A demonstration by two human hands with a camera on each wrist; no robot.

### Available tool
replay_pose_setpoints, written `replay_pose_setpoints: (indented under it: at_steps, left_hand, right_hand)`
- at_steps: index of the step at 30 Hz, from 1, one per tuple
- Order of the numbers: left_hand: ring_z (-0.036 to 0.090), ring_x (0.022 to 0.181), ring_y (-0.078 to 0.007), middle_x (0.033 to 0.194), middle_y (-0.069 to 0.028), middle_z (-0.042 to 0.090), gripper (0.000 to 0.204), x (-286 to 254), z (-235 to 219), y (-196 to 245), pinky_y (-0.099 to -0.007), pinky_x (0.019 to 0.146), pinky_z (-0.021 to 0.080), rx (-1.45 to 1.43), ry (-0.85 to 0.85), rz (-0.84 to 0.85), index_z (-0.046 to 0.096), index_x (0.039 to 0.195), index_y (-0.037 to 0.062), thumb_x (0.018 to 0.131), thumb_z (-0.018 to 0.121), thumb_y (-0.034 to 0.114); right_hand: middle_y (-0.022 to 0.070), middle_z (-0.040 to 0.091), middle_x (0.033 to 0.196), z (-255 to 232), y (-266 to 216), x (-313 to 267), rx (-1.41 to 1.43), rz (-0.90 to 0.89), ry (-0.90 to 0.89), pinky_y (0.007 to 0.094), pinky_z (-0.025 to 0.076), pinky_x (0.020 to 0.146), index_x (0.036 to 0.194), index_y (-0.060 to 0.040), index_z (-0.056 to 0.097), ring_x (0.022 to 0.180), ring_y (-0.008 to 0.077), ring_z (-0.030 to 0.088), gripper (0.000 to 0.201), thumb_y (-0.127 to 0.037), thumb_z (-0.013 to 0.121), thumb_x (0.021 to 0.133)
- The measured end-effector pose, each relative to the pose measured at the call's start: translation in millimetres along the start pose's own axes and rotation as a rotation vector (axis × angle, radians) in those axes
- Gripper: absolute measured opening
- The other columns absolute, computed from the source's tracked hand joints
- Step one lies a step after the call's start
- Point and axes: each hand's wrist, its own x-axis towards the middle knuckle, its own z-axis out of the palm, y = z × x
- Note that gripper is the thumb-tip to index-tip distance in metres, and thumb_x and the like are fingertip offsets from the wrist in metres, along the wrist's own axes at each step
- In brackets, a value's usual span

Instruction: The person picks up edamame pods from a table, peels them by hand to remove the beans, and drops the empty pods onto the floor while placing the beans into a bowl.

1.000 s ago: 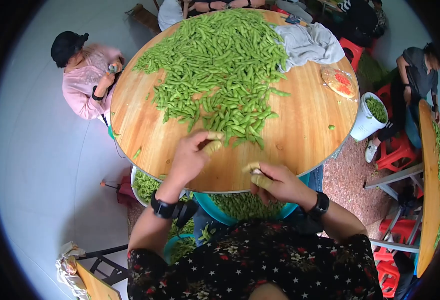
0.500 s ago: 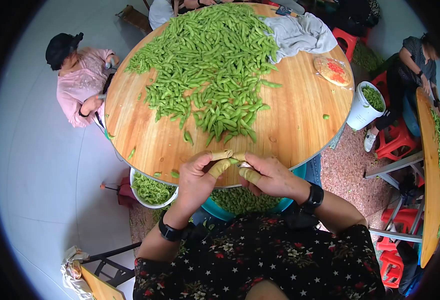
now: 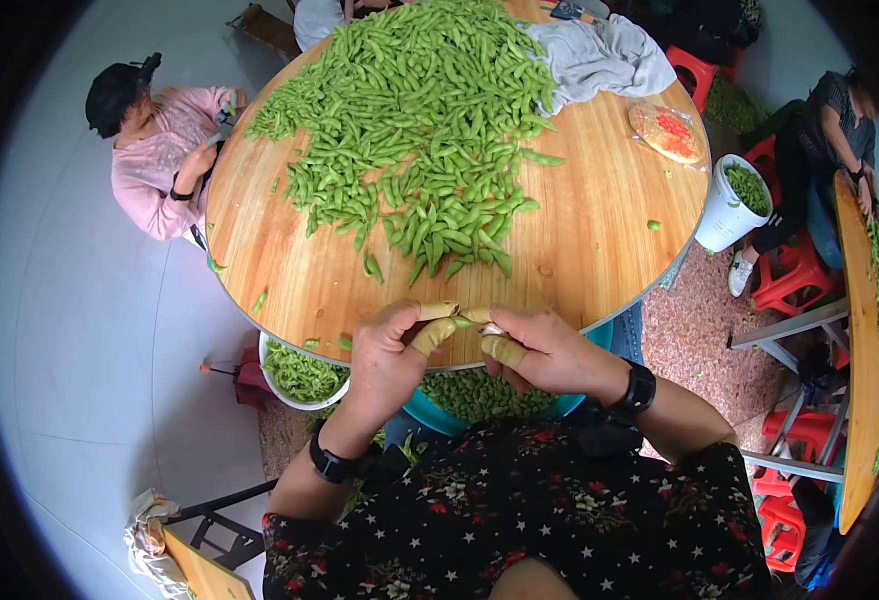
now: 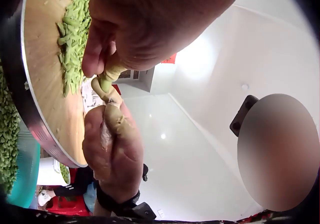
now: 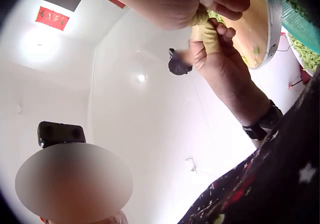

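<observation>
Both hands meet in front of me, over the near edge of the round wooden table, with pale yellow wraps on thumbs and forefingers. My left hand pinches a green soybean pod between thumb and forefinger. From the other side, the thumb and forefinger of my right hand pinch the pod's far end. A small whitish, shiny object sits within the right hand's grip; its kind cannot be told. Ahead of the hands spreads a large heap of soybean pods.
Below the table edge is a teal basin of shelled beans, with a white tub of green husks to its left. A grey cloth and a wrapped round packet lie right of the heap. A person in pink sits left.
My left hand has come back from the pod heap with a pod and joined the right hand, which shifted slightly up. Over the last half second both hands stay nearly still.
</observation>
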Motion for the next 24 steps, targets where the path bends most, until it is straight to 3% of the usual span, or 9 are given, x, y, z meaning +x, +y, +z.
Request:
replay_pose_setpoints:
  at_steps: [2, 5, 7, 9, 14, 17, 19, 22, 24]
  left_hand:
    - [0.060, 0.065, -0.0160, 0.077, -0.0087, 0.063, 0.026, -0.3, 0.7, 0.0, -0.0284, 0.058, 0.047, -0.027, 0.004, 0.014, 0.070, 0.102, 0.0048, 0.077, 0.072, -0.002]
    - [0.062, 0.066, -0.0174, 0.076, -0.0092, 0.062, 0.025, -0.4, 1.1, -1.4, -0.0297, 0.058, 0.048, 0.014, -0.014, 0.088, 0.070, 0.102, 0.0047, 0.077, 0.071, -0.001]
    - [0.063, 0.067, -0.0192, 0.076, -0.0099, 0.062, 0.024, 1.2, -2.1, -1.4, -0.0309, 0.058, 0.048, 0.085, -0.031, 0.146, 0.070, 0.102, 0.0045, 0.078, 0.071, 0.000]
    - [0.061, 0.068, -0.0195, 0.076, -0.0095, 0.062, 0.019, 3.8, -5.9, 2.8, -0.0290, 0.059, 0.047, 0.329, -0.130, 0.326, 0.068, 0.102, -0.0008, 0.083, 0.068, 0.002]
    - [0.061, 0.071, -0.0277, 0.078, -0.0126, 0.061, 0.014, -3.2, -5.3, 7.4, -0.0342, 0.061, 0.047, 0.351, -0.218, 0.377, 0.067, 0.094, -0.0010, 0.081, 0.068, 0.004]
    - [0.061, 0.072, -0.0292, 0.079, -0.0128, 0.062, 0.011, -6.3, -2.3, 4.0, -0.0348, 0.061, 0.048, 0.311, -0.257, 0.444, 0.066, 0.090, -0.0003, 0.080, 0.068, 0.005]
    - [0.061, 0.072, -0.0297, 0.080, -0.0128, 0.062, 0.010, -5.4, -0.5, 1.9, -0.0350, 0.061, 0.048, 0.310, -0.261, 0.468, 0.065, 0.088, 0.0001, 0.079, 0.068, 0.004]
    - [0.061, 0.073, -0.0305, 0.081, -0.0129, 0.062, 0.009, -3.5, -0.4, -0.3, -0.0349, 0.061, 0.048, 0.312, -0.259, 0.499, 0.066, 0.088, 0.0014, 0.079, 0.068, 0.003]
    - [0.060, 0.073, -0.0304, 0.082, -0.0132, 0.062, 0.008, -2.2, -0.4, -3.2, -0.0346, 0.061, 0.048, 0.388, -0.179, 0.592, 0.066, 0.086, 0.0016, 0.078, 0.067, 0.001]
  right_hand:
    - [0.0069, 0.058, 0.068, 0.0, -2.3, -0.4, 0.084, 0.116, -0.049, 0.0304, 0.045, 0.049, 0.118, -0.0058, 0.050, 0.050, 0.0137, 0.058, 0.022, -0.013, 0.048, 0.097]
    - [0.0130, 0.058, 0.068, 4.8, 3.3, -1.9, -0.144, -0.129, 0.084, 0.0358, 0.046, 0.052, 0.113, -0.0051, 0.050, 0.054, 0.0253, 0.060, 0.019, -0.011, 0.050, 0.094]
    - [0.0240, 0.057, 0.073, 4.1, 3.3, -1.1, -0.223, -0.132, 0.101, 0.0475, 0.047, 0.059, 0.106, -0.0013, 0.048, 0.070, 0.0438, 0.060, 0.020, -0.003, 0.051, 0.086]
    - [0.0243, 0.057, 0.073, 4.7, 4.6, -2.1, -0.266, -0.142, 0.110, 0.0478, 0.047, 0.059, 0.105, -0.0011, 0.047, 0.070, 0.0440, 0.060, 0.021, -0.001, 0.051, 0.084]
    - [0.0256, 0.056, 0.074, -3.9, -3.2, -4.6, -0.395, -0.196, 0.061, 0.0495, 0.048, 0.060, 0.104, -0.0023, 0.047, 0.070, 0.0462, 0.058, 0.020, -0.001, 0.050, 0.084]
    - [0.0180, 0.060, 0.071, -12.6, 3.5, -3.0, -0.273, -0.129, -0.069, 0.0423, 0.047, 0.050, 0.104, -0.0047, 0.050, 0.058, 0.0362, 0.061, 0.014, -0.008, 0.050, 0.090]
    - [0.0058, 0.060, 0.070, -23.4, 1.2, 0.7, 0.365, 0.342, -0.367, 0.0300, 0.041, 0.041, 0.105, -0.0083, 0.053, 0.048, 0.0174, 0.057, 0.016, -0.021, 0.048, 0.097]
    - [-0.0017, 0.058, 0.072, -26.7, 12.0, 4.6, 0.666, 0.485, -0.435, 0.0200, 0.035, 0.039, 0.106, -0.0106, 0.055, 0.047, 0.0051, 0.049, 0.022, -0.028, 0.044, 0.100]
    - [0.0003, 0.059, 0.071, -20.2, 11.0, 4.1, 0.698, 0.497, -0.397, 0.0199, 0.036, 0.039, 0.106, -0.0122, 0.056, 0.045, 0.0074, 0.048, 0.022, -0.028, 0.042, 0.101]
